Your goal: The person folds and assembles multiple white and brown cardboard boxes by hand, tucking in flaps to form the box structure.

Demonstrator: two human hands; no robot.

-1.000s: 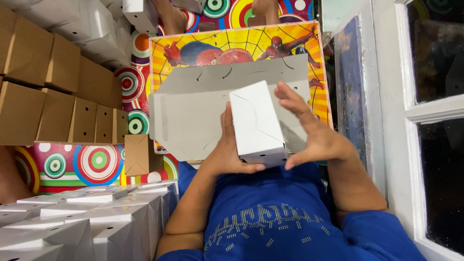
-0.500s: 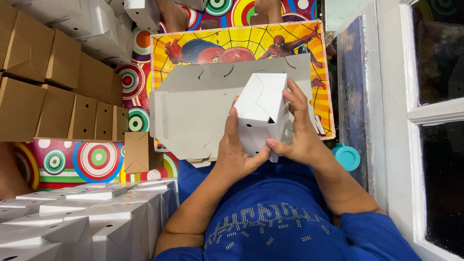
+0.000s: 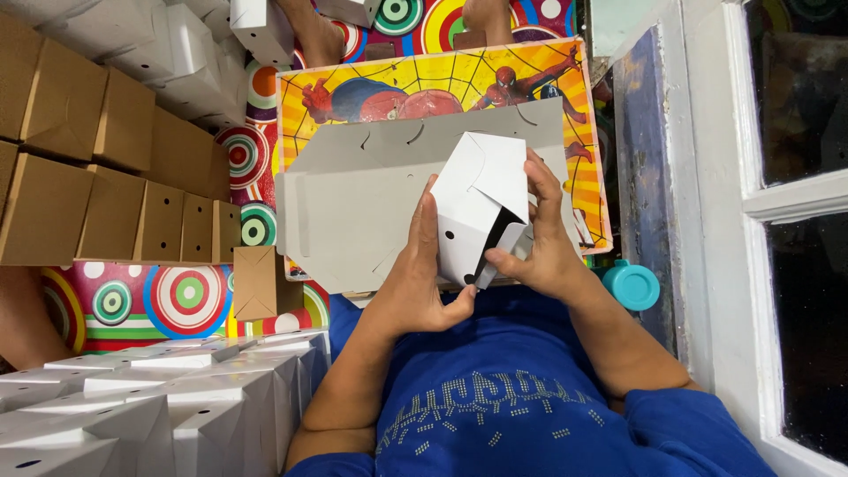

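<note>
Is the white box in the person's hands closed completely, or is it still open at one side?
Still open. On the white box, one flap stands out near the right hand, leaving a dark gap; the left hand supports it.

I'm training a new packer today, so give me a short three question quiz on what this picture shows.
1. True or false: both hands grip the white box.
2. What lies flat right under the box? A) grey flat cardboard sheets B) a metal tray C) a folded towel
3. Fill in: the folded brown boxes are stacked on the ____ side of the picture.

Key:
1. True: the left hand holds its left side and the right hand its right side, with a flap at the box's lower end not closed.
2. A: the grey flat cardboard sheets lie on a colourful board.
3. Left.
</note>
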